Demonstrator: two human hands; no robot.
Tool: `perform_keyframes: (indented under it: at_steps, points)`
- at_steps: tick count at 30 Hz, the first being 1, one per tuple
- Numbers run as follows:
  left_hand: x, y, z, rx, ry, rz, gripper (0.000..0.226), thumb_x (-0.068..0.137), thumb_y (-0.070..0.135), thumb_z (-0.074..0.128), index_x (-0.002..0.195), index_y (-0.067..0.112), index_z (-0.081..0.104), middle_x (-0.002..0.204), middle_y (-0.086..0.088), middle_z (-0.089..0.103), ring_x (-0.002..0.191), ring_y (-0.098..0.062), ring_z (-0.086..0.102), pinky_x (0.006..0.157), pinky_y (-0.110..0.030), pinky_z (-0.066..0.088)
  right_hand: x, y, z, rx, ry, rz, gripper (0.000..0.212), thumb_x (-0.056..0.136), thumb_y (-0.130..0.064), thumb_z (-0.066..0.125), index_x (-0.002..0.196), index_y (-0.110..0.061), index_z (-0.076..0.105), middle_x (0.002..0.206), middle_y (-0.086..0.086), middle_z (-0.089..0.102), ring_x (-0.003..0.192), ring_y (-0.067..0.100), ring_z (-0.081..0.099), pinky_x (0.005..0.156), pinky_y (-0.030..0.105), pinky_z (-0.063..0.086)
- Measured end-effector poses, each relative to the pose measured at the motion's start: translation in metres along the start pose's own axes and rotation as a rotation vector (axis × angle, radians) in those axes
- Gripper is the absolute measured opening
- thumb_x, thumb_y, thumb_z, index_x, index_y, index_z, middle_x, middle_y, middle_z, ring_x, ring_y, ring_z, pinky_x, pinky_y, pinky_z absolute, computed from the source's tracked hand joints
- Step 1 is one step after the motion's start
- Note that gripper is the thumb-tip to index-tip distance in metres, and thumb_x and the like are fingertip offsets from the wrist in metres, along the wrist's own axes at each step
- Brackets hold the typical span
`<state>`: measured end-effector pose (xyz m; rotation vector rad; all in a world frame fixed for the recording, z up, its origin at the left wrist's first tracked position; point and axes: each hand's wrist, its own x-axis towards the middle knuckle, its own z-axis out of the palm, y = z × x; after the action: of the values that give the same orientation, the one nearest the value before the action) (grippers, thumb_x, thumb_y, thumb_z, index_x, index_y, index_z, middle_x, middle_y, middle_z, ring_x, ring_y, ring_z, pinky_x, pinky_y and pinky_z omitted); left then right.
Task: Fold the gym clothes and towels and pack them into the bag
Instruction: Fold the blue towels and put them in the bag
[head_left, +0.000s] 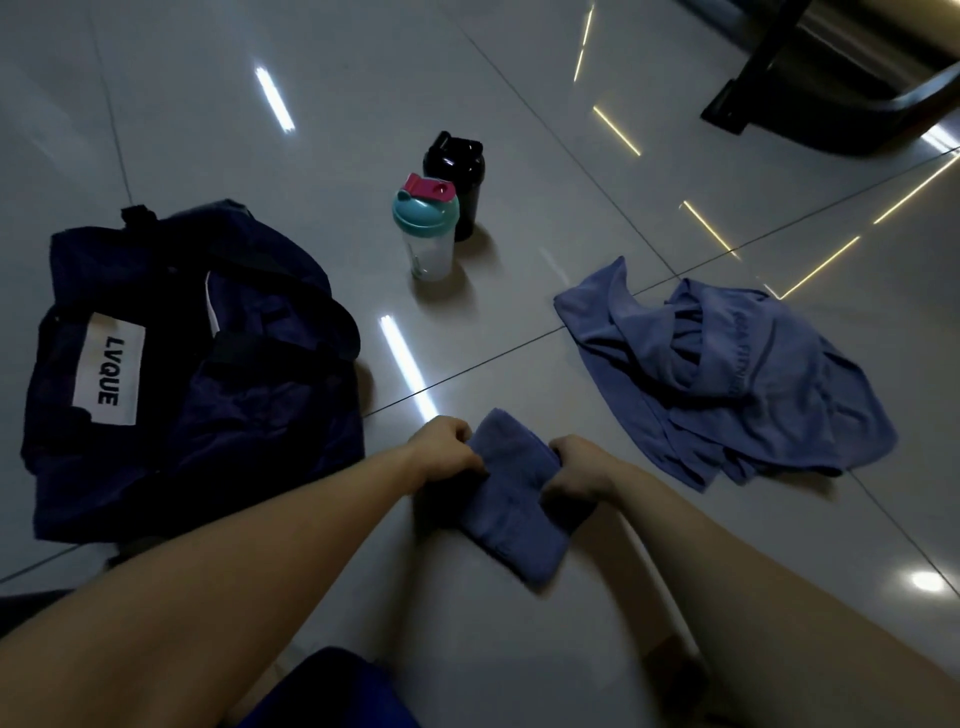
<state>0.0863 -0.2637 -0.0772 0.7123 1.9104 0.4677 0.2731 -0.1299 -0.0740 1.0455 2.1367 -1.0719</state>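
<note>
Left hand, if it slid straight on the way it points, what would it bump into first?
The left hand grips the folded towel, so that first; beyond it, probably the crumpled blue clothes.

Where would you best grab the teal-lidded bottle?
Grip the teal-lidded bottle round its clear body, below the lid, from the near left: it stands upright, and the black bottle crowds its far right side.

One dark navy fabric bag (249, 415); two shaker bottles: a clear teal-lidded bottle (428, 244), a black bottle (460, 171); one folded blue towel (511, 499); one crumpled heap of blue clothing (727, 384).
</note>
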Motion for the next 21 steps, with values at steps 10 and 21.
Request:
perform_keyframes:
  at_steps: [10,21]
  points:
    - [-0.006,0.032,-0.033,0.078,-0.286,0.11,0.031,0.071,0.03,0.09,0.09,0.01,0.076,0.079,0.002,0.072,0.073,-0.011,0.064,0.065,-0.025,0.05,-0.021,0.0,-0.011,0.72,-0.125,-0.067,0.035,0.081,-0.021,0.083,0.106,0.002,0.073,0.104,0.018,0.075,0.1,0.035,0.072,0.09,0.047,0.059]
    - [-0.012,0.035,-0.072,-0.415,-0.052,0.119,0.014,0.078,0.012,0.082,0.089,0.012,0.074,0.084,-0.006,0.071,0.082,-0.018,0.066,0.08,-0.034,0.059,-0.03,-0.021,-0.048,0.817,0.189,-0.195,0.033,0.081,-0.01,0.081,0.112,-0.006,0.071,0.107,0.016,0.075,0.103,0.034,0.07,0.093,0.053,0.055]
